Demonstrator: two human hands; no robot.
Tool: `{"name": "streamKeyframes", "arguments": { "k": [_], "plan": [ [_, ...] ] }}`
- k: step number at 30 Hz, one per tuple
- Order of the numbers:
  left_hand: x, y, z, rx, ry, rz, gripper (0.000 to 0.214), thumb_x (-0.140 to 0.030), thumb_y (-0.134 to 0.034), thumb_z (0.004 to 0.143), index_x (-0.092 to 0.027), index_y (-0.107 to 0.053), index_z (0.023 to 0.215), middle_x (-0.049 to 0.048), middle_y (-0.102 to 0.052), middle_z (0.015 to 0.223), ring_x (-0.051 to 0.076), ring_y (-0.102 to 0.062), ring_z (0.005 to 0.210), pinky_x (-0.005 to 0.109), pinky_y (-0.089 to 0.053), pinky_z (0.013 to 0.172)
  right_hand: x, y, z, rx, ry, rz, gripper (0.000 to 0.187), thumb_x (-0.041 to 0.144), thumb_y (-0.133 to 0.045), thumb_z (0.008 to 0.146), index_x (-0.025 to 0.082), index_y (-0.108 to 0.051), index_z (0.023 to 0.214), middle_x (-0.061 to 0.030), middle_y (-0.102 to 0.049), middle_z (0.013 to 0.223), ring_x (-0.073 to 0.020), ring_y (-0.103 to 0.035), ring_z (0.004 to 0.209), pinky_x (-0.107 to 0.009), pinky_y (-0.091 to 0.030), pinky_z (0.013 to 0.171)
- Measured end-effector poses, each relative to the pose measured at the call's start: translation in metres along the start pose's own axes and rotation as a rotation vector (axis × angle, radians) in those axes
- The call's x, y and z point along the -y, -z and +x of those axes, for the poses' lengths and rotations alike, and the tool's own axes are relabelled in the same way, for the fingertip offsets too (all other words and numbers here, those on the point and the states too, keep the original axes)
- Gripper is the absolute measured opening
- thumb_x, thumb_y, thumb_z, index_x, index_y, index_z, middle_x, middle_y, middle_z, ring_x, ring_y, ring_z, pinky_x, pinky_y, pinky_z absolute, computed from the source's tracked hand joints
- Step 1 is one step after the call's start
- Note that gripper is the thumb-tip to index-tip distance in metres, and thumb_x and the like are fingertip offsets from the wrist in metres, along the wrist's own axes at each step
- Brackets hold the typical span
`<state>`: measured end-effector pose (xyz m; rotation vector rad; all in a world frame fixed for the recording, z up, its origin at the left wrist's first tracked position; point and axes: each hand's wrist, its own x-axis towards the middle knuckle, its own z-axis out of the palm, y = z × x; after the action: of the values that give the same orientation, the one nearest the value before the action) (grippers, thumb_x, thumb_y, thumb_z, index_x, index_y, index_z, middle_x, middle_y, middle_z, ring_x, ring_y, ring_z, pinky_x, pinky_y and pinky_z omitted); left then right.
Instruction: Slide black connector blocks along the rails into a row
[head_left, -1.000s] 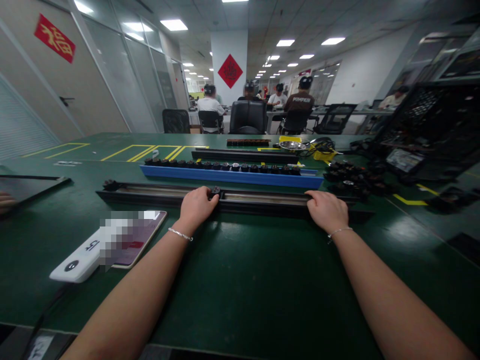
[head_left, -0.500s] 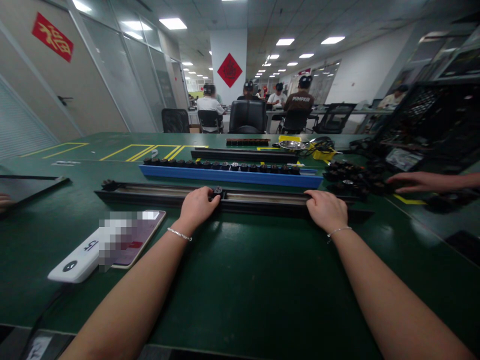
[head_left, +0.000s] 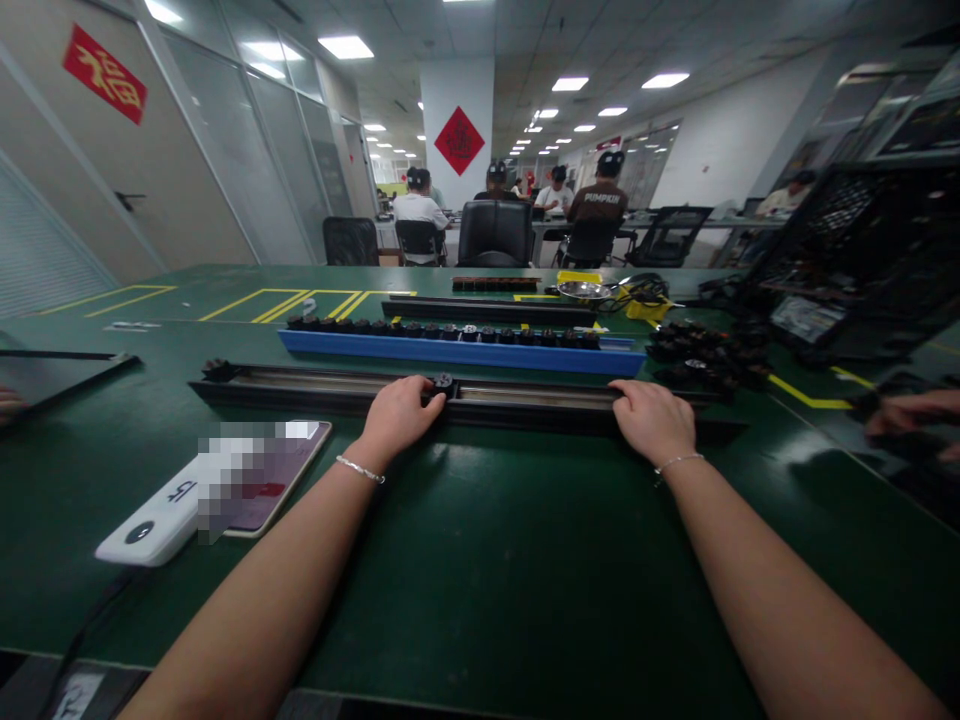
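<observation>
- Left arm: reaches in from bottom left, forearm low over the table [head_left: 480,600], wrist angled right.
- Left hand [head_left: 405,412]: back up at mid-rail, fingers curled, little gap between thumb and index. Both tips sit right at the left side of the small part [head_left: 444,382]; can't tell if it's pinched or only touched.
- Right arm: comes in from bottom right, wrist angled left.
- Right hand [head_left: 656,418]: back up, fingers bent and closed over the black rail [head_left: 525,415] toward its right end, gripping it. Underside of the grip hidden.
- Black rail: lies lengthwise across the table in front of the person, channel up. Small part sits in it near the middle, between the hands, nearer the left one.
- End piece [head_left: 218,370]: at the rail's left end, well apart from both hands.
- Blue rail [head_left: 465,352]: just behind, row of black parts along it.
</observation>
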<state>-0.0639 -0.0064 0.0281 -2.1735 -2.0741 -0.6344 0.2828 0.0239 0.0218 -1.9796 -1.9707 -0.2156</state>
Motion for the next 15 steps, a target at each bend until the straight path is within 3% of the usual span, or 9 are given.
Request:
{"name": "streamKeyframes", "arguments": {
  "k": [15],
  "plan": [
    [0.0008, -0.0011, -0.0010, 0.007, -0.109, -0.051, 0.032, -0.038, -0.047, 0.088, -0.017, -0.063, 0.104, 0.0091, -0.068, 0.107, 0.025, -0.061, 0.103, 0.038, -0.047, 0.092, 0.0014, 0.0020, -0.0006, 0.006, -0.006, 0.001, 0.046, 0.024, -0.032, 0.084, 0.023, -0.064, 0.117, -0.0057, -0.062, 0.125, -0.0250, -0.053, 0.115, -0.044, -0.039, 0.092]
  ]
}}
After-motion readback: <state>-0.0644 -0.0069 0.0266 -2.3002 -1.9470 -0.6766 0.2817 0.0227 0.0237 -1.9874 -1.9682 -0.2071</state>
